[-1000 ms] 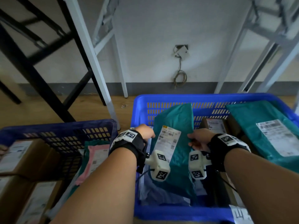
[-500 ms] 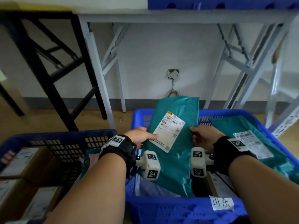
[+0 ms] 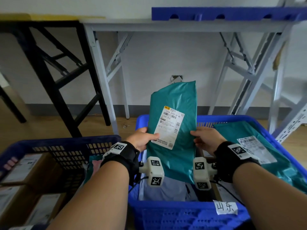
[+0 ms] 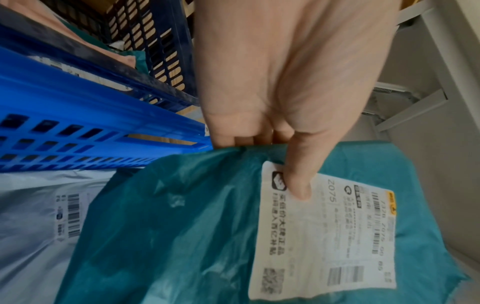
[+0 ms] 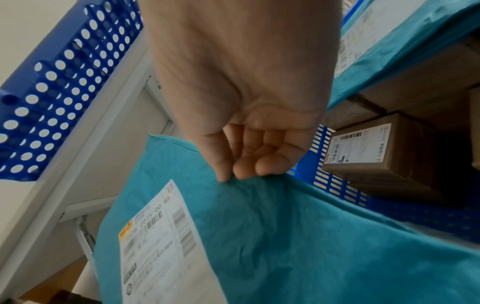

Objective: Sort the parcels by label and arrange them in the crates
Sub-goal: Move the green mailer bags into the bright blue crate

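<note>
I hold a teal plastic mailer [image 3: 176, 146] upright above the bright blue crate [image 3: 174, 213], its white shipping label [image 3: 169, 127] facing me. My left hand [image 3: 141, 138] grips its left edge, the thumb pressed on the label's corner [image 4: 293, 181], fingers behind the bag. My right hand [image 3: 204, 138] pinches the right edge [image 5: 233, 172] between thumb and curled fingers. A second teal mailer [image 3: 259, 146] lies in the crate at the right. A grey mailer [image 4: 39, 226] lies below the held one. The crate's front carries a handwritten paper tag [image 3: 226, 208].
A darker blue crate [image 3: 66, 146] at the left holds cardboard boxes [image 3: 25, 171] and a pink mailer [image 3: 96, 165]. Brown boxes [image 5: 384, 152] sit in the bright crate. Ahead stand a grey folding table [image 3: 166, 25] bearing another blue crate [image 3: 224, 13], and a black table frame [image 3: 49, 80].
Both hands have lifted the teal mailer up out of the bright blue crate until it stands upright with its label facing me. My view has tilted upward.
</note>
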`<action>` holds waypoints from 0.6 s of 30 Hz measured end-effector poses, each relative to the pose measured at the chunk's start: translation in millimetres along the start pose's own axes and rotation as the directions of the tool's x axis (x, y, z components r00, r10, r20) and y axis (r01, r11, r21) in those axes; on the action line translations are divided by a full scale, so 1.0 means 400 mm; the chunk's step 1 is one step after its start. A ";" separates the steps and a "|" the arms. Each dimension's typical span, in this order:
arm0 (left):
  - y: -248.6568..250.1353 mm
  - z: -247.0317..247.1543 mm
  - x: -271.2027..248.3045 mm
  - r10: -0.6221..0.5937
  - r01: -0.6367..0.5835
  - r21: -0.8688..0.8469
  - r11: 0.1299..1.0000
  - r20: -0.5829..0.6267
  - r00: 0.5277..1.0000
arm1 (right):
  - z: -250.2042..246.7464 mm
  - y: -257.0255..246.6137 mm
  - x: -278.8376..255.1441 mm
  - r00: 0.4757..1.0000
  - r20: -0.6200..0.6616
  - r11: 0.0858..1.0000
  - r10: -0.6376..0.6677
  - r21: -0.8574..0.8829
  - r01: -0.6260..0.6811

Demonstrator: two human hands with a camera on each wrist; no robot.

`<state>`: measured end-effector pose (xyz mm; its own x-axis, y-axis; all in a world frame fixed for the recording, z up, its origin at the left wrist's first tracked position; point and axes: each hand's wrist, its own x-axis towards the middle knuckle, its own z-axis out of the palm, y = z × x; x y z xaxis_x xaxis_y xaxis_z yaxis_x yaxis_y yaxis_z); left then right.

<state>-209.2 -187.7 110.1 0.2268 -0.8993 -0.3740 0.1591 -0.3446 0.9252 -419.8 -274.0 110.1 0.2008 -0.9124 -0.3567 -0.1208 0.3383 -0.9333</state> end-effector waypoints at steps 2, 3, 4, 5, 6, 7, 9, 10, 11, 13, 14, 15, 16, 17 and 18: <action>-0.003 0.000 0.004 -0.005 0.005 0.009 1.000 0.010 1.000 | 0.000 0.002 -0.002 1.000 0.012 1.000 0.000 -0.017 0.000; -0.003 0.000 0.006 -0.004 0.004 0.015 1.000 0.010 1.000 | 0.000 0.002 -0.001 1.000 0.013 1.000 0.002 -0.016 -0.001; -0.003 0.001 0.007 -0.002 0.002 0.017 1.000 0.008 1.000 | -0.001 0.002 0.001 1.000 0.010 1.000 0.001 -0.013 -0.001; -0.002 0.002 0.007 -0.001 0.001 0.018 1.000 0.005 1.000 | 0.000 0.001 0.002 1.000 0.009 1.000 0.001 -0.012 -0.001; -0.002 0.003 0.009 -0.001 0.001 0.018 1.000 0.002 1.000 | 0.000 0.001 0.003 1.000 0.008 1.000 0.000 -0.009 0.000; -0.003 0.004 0.010 -0.001 0.001 0.017 1.000 -0.001 1.000 | 0.000 0.001 0.005 1.000 0.007 1.000 0.001 -0.007 -0.001; -0.004 0.006 0.012 -0.006 0.006 0.014 1.000 -0.007 1.000 | 0.001 0.003 0.006 1.000 0.011 1.000 0.005 -0.006 -0.005; -0.004 0.006 0.013 -0.009 0.009 0.013 1.000 -0.010 1.000 | 0.001 0.004 0.006 1.000 0.013 1.000 0.008 -0.008 -0.008; -0.005 0.007 0.013 -0.011 0.011 0.011 1.000 -0.014 1.000 | 0.002 0.005 0.006 1.000 0.016 1.000 0.009 -0.007 -0.009; -0.006 0.007 0.013 -0.012 0.012 0.007 1.000 -0.016 1.000 | 0.004 0.007 0.007 1.000 0.016 1.000 0.010 -0.002 -0.010; -0.007 0.007 0.013 -0.014 0.014 0.006 1.000 -0.016 1.000 | 0.004 0.007 0.008 1.000 0.015 1.000 0.010 0.000 -0.010; -0.007 0.009 0.013 -0.014 0.015 0.005 1.000 -0.016 1.000 | 0.005 0.008 0.009 1.000 0.014 1.000 0.010 0.001 -0.010; -0.007 0.009 0.014 -0.014 0.014 0.005 1.000 -0.019 1.000 | 0.005 0.008 0.010 1.000 0.013 1.000 0.012 -0.001 -0.012; -0.007 0.009 0.014 -0.013 0.013 0.003 1.000 -0.019 1.000 | 0.005 0.008 0.011 1.000 0.014 1.000 0.015 -0.005 -0.014; -0.007 0.010 0.015 -0.013 0.013 0.000 1.000 -0.021 1.000 | 0.006 0.008 0.011 1.000 0.015 1.000 0.018 -0.009 -0.018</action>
<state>-212.0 -193.0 105.5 0.2446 -0.8890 -0.3870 0.1615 -0.3562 0.9204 -417.0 -276.4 105.3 0.2130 -0.9025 -0.3744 -0.1334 0.3527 -0.9262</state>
